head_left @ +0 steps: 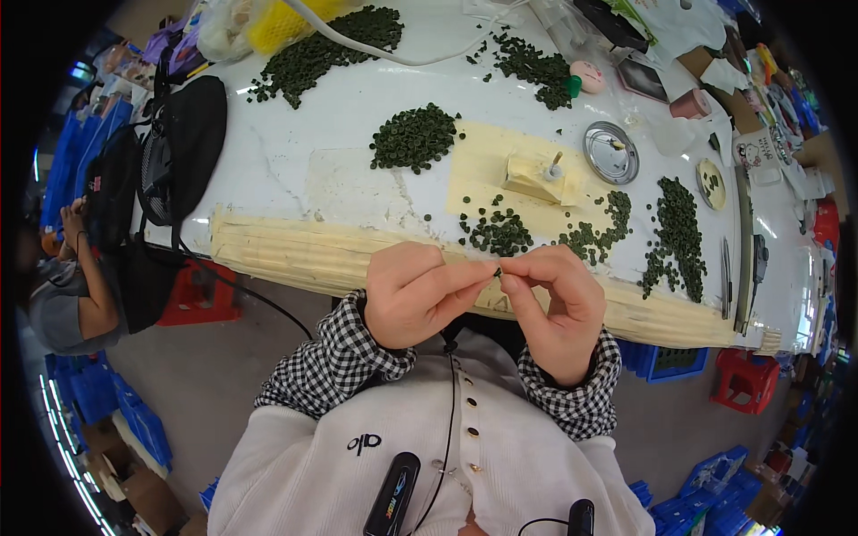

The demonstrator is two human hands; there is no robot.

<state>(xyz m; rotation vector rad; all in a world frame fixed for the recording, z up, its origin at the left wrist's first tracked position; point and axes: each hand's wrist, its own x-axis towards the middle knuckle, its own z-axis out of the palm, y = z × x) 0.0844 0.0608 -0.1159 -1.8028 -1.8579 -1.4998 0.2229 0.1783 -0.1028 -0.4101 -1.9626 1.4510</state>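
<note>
Just over the table's taped front edge, my left hand (pixel 413 290) and my right hand (pixel 561 304) meet at the fingertips. Pinched between them is a small dark green piece (pixel 498 272), mostly covered by the fingers; which hand bears it more is hard to see. Beyond the hands lies a small pile of dark green pieces (pixel 497 232), with a looser group of green pieces (pixel 594 239) to its right. A cream block with an upright peg (pixel 541 179) stands on a pale yellow sheet (pixel 474 170) behind them.
Larger heaps of green pieces (pixel 414 138) lie farther back and at the right. A round metal lid (pixel 611 153) sits beside the block. Tweezers (pixel 726 277) lie near the right edge. A black bag (pixel 183 147) is at the left, where another person (pixel 76 286) sits.
</note>
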